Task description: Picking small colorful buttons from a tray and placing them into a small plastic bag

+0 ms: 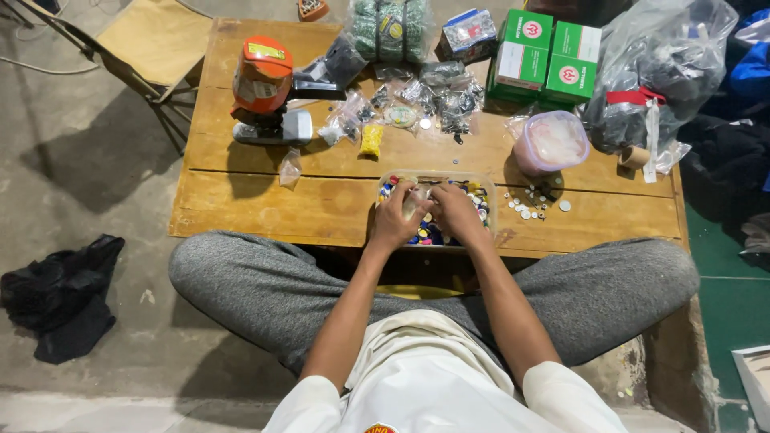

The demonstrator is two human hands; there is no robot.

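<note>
Both hands over clear plastic tray [383, 186] of mixed coloured buttons, at near edge of low wooden table [265, 200]. Left hand [395, 216] fingers curled, pinching a small clear plastic bag [414, 200] held above tray centre. Right hand [455, 212] curled too, fingertips touching same bag from other side; whether actually gripping it, can't tell. Just right of tray: loose white buttons [533, 204] scattered on wood. Beyond tray, far right: pink lidded tub [552, 142]. Beyond tray, far left: orange-topped press machine [265, 88]. Betw. machine and tub, past tray: small yellow packet [370, 139], several bagged bits. Two green boxes [545, 60] at far edge, well apart from tray
</note>
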